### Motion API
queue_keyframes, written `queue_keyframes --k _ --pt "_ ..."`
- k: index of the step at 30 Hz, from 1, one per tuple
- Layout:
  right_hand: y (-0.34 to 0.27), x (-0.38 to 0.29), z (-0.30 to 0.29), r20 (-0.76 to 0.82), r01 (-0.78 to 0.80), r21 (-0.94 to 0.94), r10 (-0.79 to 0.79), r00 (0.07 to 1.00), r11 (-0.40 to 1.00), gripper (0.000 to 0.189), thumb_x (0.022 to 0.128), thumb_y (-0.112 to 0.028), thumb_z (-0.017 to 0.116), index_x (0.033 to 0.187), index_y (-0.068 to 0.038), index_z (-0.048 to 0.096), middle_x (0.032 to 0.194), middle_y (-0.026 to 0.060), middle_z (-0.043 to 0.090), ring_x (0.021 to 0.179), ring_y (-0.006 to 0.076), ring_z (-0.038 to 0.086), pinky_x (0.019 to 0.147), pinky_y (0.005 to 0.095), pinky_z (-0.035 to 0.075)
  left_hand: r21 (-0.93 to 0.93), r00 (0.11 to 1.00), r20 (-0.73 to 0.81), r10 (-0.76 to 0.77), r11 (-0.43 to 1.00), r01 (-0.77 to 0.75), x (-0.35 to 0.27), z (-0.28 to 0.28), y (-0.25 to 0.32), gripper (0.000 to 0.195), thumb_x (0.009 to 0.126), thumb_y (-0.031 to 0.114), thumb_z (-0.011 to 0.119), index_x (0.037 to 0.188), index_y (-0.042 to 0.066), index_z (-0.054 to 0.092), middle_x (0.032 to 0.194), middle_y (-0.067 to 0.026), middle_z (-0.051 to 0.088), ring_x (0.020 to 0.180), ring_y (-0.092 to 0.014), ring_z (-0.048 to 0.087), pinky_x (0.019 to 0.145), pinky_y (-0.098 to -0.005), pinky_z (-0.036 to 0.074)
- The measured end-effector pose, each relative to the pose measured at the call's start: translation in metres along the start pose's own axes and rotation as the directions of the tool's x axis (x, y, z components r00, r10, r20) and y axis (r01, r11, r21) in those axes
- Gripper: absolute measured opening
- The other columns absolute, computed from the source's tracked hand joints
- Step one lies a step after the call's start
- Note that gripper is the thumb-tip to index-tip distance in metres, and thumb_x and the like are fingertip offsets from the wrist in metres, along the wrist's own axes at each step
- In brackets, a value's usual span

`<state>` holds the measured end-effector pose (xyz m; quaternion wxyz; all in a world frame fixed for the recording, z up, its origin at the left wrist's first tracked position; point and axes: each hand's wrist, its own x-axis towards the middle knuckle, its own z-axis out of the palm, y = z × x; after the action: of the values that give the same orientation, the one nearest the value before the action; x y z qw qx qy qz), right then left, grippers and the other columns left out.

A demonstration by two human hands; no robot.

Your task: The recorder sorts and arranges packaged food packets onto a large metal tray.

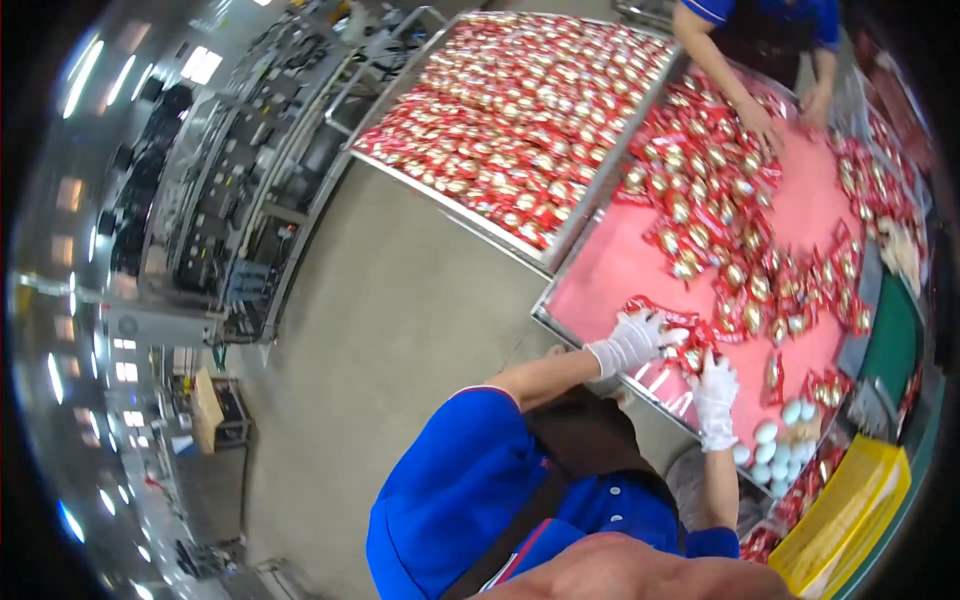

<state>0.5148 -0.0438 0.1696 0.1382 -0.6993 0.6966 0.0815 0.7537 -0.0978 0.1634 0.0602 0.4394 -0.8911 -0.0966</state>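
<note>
Both my hands wear white gloves and are at the near edge of a pink-topped table (585,300). The fingers of my left hand (636,341) reach over a few red-and-gold wrapped packets (675,356). From the near side, the fingertips of my right hand (714,397) meet the same small group. Whether either hand grips a packet is hidden by the fingers and the wrappers. Just beyond them spreads a loose heap of similar packets (697,202). One single packet (774,379) lies apart, right of my right hand.
A metal-rimmed bin (450,196) full of packets adjoins the table's left side. Pale blue eggs (765,452) sit at the near right corner, beside a yellow crate (847,517) and a green conveyor belt (889,337). Across the table, another person's hands (761,127) touch the heap.
</note>
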Motion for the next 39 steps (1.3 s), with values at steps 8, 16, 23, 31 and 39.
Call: queue_keyframes --k 8,16,23,31,39 --pt "-0.196 0.056 -0.112 -0.316 0.33 -0.115 -0.349 0.882 0.937 0.07 0.076 -0.03 0.082 0.14 -0.015 0.059 0.122 0.014 0.056 0.11 0.0362 0.055 0.085 0.0541 0.05 0.066 0.874 -0.425 -0.235 0.955 0.289 -0.1 -0.145 -0.137 0.063 0.084 0.03 0.072 0.143 0.042 0.057 0.113 -0.0029 0.061 0.104 -0.031 0.06 0.069 -0.0496 0.052" --pt "-0.534 0.095 -0.097 -0.327 0.692 -0.153 -0.697 0.638 0.705 0.071 0.074 -0.037 0.085 0.14 -0.025 0.061 0.113 0.0124 0.057 0.104 0.035 0.057 0.079 0.0534 0.049 0.086 0.703 -0.475 -0.529 0.767 0.635 -0.333 -0.201 -0.347 0.071 0.078 0.029 0.081 0.143 0.043 0.056 0.119 -0.0009 0.06 0.109 -0.028 0.061 0.069 -0.0485 0.056" --pt "-0.714 0.156 -0.1 -0.313 0.781 -0.137 -0.775 0.549 0.609 0.071 0.073 -0.039 0.087 0.139 -0.028 0.061 0.113 0.0113 0.058 0.103 0.0345 0.058 0.081 0.0525 0.048 0.056 0.647 -0.421 -0.636 0.694 0.718 -0.409 -0.229 -0.499 0.077 0.078 0.027 0.083 0.147 0.043 0.053 0.123 -0.0028 0.061 0.112 -0.028 0.061 0.071 -0.044 0.055" --pt "-0.856 0.312 -0.119 -0.386 0.748 0.037 -0.681 0.622 0.662 0.066 0.078 -0.038 0.084 0.138 -0.025 0.062 0.115 0.012 0.057 0.105 0.0351 0.056 0.082 0.0518 0.049 0.097 0.738 -0.421 -0.528 0.782 0.615 -0.361 -0.3 -0.726 0.078 0.077 0.018 0.083 0.146 0.043 0.056 0.124 -0.0033 0.062 0.114 -0.028 0.061 0.076 -0.0465 0.054" --pt "-0.968 0.47 -0.082 -0.402 0.624 0.278 -0.502 0.766 0.73 0.071 0.086 -0.035 0.077 0.147 -0.008 0.052 0.123 0.0179 0.054 0.106 0.0382 0.057 0.083 0.0531 0.051 0.244 0.93 -0.162 -0.329 0.9 0.36 -0.274 -0.351 -0.959 0.071 0.083 0.03 0.079 0.147 0.044 0.052 0.125 -0.0039 0.063 0.113 -0.032 0.063 0.075 -0.05 0.058"
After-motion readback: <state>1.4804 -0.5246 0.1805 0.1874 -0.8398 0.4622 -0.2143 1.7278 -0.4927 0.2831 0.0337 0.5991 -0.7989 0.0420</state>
